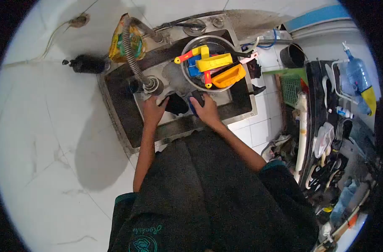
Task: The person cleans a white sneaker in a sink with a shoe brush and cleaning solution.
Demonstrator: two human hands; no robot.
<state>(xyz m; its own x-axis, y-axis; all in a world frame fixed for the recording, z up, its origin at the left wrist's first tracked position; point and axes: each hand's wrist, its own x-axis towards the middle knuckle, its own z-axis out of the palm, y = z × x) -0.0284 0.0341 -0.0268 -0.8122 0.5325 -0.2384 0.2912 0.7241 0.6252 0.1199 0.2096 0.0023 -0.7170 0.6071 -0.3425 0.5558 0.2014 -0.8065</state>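
Observation:
Over the near part of the metal sink [247,101], my left hand [154,111] grips a black item with a pale edge [177,105]. Its exact kind I cannot tell. My right hand [207,110] is closed around a dark scrubbing brush [197,96] with a bit of blue along its side, just right of the black item. The ribbed faucet hose [135,59] ends in a spray head [153,85] right above my left hand. Behind my right hand stands a round metal basin [186,76] heaped with yellow, red, blue and orange plastic pieces [214,62].
A yellow-green packet [125,42] stands behind the hose. At the left lies a dark bottle [88,64]. To the right are a black bucket [292,55], a green crate [290,90] and a cluttered rack with a blue water bottle [356,71].

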